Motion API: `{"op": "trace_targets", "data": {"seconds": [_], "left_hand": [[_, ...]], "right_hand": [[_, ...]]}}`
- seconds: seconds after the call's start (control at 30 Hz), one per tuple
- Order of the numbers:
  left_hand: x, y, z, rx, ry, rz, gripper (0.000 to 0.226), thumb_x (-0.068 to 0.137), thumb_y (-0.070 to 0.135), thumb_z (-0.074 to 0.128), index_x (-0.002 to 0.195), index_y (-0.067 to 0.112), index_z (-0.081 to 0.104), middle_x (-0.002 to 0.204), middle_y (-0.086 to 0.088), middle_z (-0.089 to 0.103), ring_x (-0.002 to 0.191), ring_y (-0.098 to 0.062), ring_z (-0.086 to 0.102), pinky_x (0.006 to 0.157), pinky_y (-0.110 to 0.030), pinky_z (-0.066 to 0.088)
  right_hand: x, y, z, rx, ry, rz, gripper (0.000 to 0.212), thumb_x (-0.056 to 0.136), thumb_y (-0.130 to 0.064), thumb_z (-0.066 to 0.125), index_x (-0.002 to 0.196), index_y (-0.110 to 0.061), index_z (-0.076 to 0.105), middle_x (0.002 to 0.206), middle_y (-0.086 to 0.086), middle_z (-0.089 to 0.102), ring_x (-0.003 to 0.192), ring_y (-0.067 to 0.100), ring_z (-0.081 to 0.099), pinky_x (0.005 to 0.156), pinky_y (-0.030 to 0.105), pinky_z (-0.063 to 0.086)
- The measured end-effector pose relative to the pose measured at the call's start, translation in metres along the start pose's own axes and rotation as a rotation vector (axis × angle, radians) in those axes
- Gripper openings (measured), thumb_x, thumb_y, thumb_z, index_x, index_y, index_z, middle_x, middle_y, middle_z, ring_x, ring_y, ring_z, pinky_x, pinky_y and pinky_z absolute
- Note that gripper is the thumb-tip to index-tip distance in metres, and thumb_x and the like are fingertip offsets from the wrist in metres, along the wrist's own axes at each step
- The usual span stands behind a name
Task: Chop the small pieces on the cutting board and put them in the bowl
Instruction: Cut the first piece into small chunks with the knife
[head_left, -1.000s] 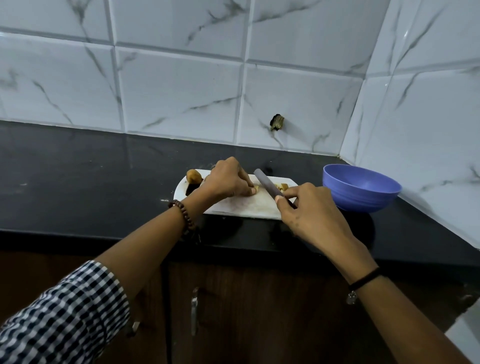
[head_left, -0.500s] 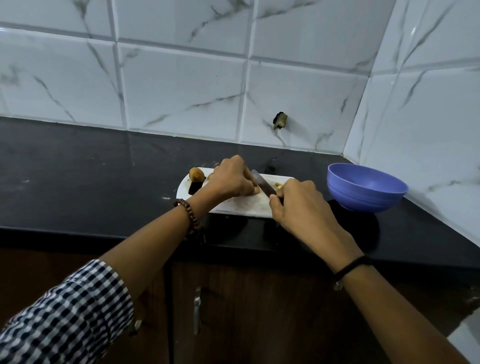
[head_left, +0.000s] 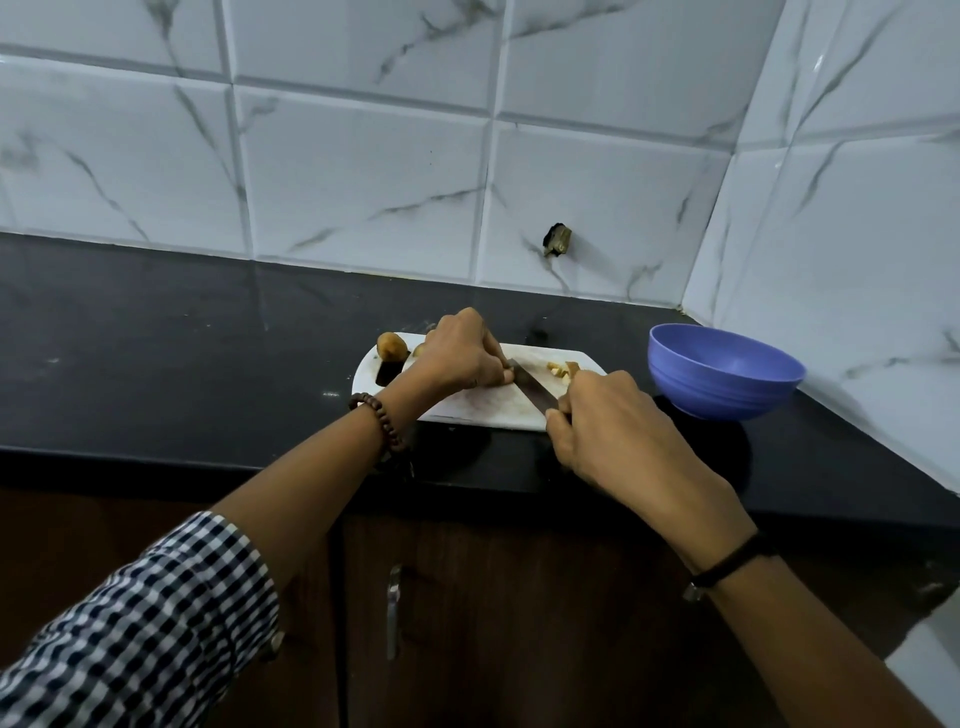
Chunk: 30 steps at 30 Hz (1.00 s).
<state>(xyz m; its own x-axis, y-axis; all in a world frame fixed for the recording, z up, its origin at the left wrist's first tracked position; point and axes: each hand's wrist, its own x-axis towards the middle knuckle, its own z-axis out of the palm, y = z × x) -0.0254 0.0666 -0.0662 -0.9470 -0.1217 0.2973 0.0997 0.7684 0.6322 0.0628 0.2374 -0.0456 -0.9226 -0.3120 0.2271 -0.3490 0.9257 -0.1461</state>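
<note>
- Since the bowl (head_left: 717, 400) shows nothing inside from this angle, the task is judged to be at its chopping stage, with no transfer begun.
- Done: a few pale cut pieces (head_left: 558, 370) lie at the far right of the cutting board (head_left: 467, 410), behind the blade.
- Outstanding: a whole brown piece (head_left: 390, 347) sits uncut at the board's far left corner. Everything must then go into the bowl, which stands on the bench (head_left: 156, 364) just right of the board.
- The knife (head_left: 535, 389) is low over the board. Its long axis runs diagonally, with the handle near and right and the tip pointing far and left.
- The right grip (head_left: 608, 431) is clenched round the knife handle.
- The left grip (head_left: 462, 358) is curled, knuckles up, with its fingertips down beside the blade tip. What it pins is hidden, so I cannot tell whether it grasps anything.
</note>
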Motion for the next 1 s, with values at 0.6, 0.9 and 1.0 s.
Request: {"op": "trace_targets", "data": {"seconds": [0.6, 0.9, 1.0], "left_hand": [[-0.008, -0.001, -0.001, 0.032, -0.009, -0.001, 0.012, 0.077, 0.019, 0.078, 0.088, 0.018, 0.081, 0.093, -0.001, 0.075, 0.099, -0.019, 0.063, 0.089, -0.039, 0.056], [-0.009, 0.0, -0.005, -0.002, -0.002, -0.002, 0.012, 0.076, 0.013, 0.075, 0.087, 0.014, 0.081, 0.078, 0.0, 0.073, 0.085, -0.016, 0.065, 0.073, -0.03, 0.056], [-0.009, -0.001, -0.004, -0.003, -0.009, 0.006, 0.012, 0.074, 0.013, 0.074, 0.085, 0.013, 0.081, 0.078, 0.0, 0.074, 0.083, -0.016, 0.066, 0.071, -0.031, 0.058]], "right_hand": [[-0.009, 0.024, -0.013, 0.114, 0.157, -0.017, 0.03, 0.098, -0.036, 0.052, 0.11, -0.017, 0.072, 0.067, 0.001, 0.054, 0.054, 0.011, 0.048, 0.044, 0.023, 0.027], [0.017, 0.016, 0.018, 0.148, 0.227, -0.037, 0.031, 0.097, -0.038, 0.052, 0.103, -0.016, 0.072, 0.068, 0.002, 0.05, 0.058, 0.019, 0.049, 0.047, 0.025, 0.028], [0.019, 0.013, 0.022, 0.14, 0.209, -0.03, 0.031, 0.096, -0.037, 0.052, 0.092, -0.013, 0.071, 0.068, 0.0, 0.047, 0.063, 0.022, 0.048, 0.057, 0.027, 0.037]]}}
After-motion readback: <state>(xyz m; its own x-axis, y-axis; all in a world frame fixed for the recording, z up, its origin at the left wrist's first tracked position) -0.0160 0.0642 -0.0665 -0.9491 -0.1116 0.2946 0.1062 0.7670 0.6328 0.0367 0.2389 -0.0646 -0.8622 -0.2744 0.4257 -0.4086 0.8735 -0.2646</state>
